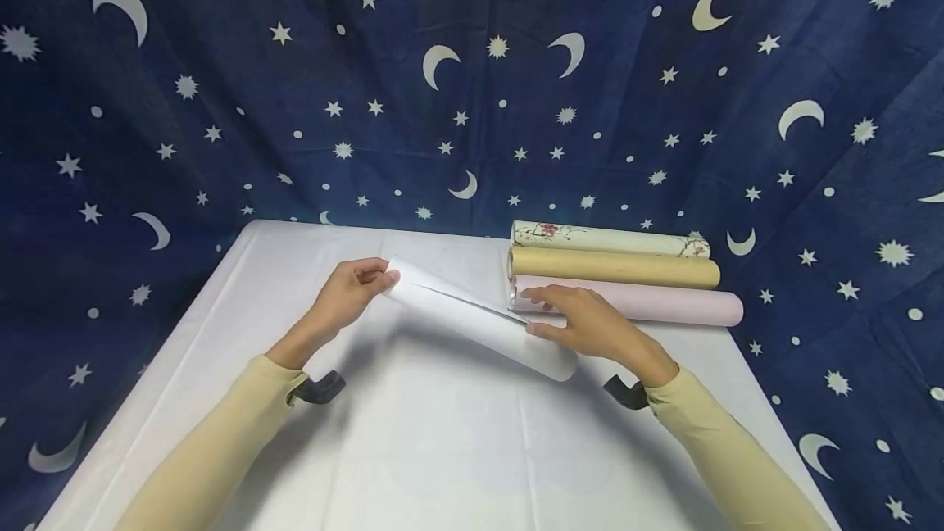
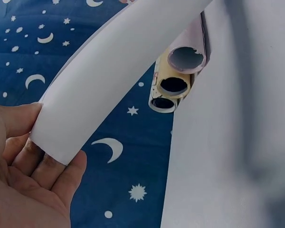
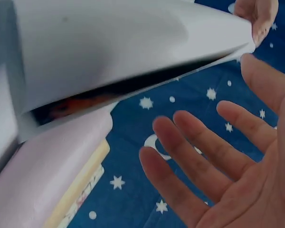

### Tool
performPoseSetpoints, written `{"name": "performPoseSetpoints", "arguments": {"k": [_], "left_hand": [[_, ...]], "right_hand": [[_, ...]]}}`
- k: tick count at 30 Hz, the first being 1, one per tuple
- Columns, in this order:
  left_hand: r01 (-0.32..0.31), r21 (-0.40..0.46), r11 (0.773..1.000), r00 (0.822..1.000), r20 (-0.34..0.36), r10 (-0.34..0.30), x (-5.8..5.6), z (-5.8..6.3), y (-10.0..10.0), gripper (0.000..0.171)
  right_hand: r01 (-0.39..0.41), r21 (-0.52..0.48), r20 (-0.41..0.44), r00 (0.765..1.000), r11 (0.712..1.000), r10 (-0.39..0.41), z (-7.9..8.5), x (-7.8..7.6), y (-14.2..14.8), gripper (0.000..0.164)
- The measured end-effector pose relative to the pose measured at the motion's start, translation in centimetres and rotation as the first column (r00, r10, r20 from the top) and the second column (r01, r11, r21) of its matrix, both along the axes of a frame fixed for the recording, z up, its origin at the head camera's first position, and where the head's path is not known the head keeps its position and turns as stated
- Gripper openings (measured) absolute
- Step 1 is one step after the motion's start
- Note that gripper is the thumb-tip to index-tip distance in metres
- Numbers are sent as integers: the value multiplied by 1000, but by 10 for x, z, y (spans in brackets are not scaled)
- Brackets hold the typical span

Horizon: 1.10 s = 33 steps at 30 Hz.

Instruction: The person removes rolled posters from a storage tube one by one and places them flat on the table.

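Note:
A white sheet (image 1: 479,330), rolled into a loose tube, slants above the table from upper left to lower right. My left hand (image 1: 347,293) pinches its upper left end between thumb and fingers. In the left wrist view, the fingertips of the left hand (image 2: 35,166) lie under the end of the white roll (image 2: 99,80). My right hand (image 1: 590,322) is at the right part of the roll, thumb tip at its long open edge. The right wrist view shows that hand's fingers (image 3: 199,156) spread and relaxed. Through the gap in the roll (image 3: 109,42), a dark and orange printed inside shows.
Three rolls lie side by side at the back right of the white-covered table (image 1: 442,457): a pink one (image 1: 664,306), a yellow one (image 1: 619,267) and a cream one with red flowers (image 1: 612,238). A dark blue curtain (image 1: 472,105) with moons and stars hangs behind.

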<state>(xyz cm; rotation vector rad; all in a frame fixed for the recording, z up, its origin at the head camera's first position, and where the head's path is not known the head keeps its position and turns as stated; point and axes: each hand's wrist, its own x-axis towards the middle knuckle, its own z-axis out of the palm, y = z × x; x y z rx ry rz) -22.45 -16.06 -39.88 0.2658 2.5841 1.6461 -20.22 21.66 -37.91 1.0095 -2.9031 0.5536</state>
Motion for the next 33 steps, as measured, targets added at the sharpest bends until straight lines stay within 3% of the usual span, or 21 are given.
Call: {"name": "performPoseSetpoints", "arguments": {"k": [6,13,21,29,33], "left_hand": [[59,-5,998,998,-16,-59,-1,2,10,31],[106,-3,994,994,-23,-106,0,3,17,27],[105,-2,995,994,-21,-105,0,4,18,28],[100,-22,995,992,-79,-101,0,2,19,31],[85,-43,995,990,-105,-90,-1,2,17,30]], "right_hand": [[-61,54,40,997,997,58,-5,1,-10,52],[-28,74,53,998,997,24,-9,3,-11,58],[-76,45,38,997,996,74,-14,2,-9,41],[-64,22,-147,987,998,67,-18,-4,-5,27],[-52,9,-135,989,999,53,-18,-6,-4,26]]}}
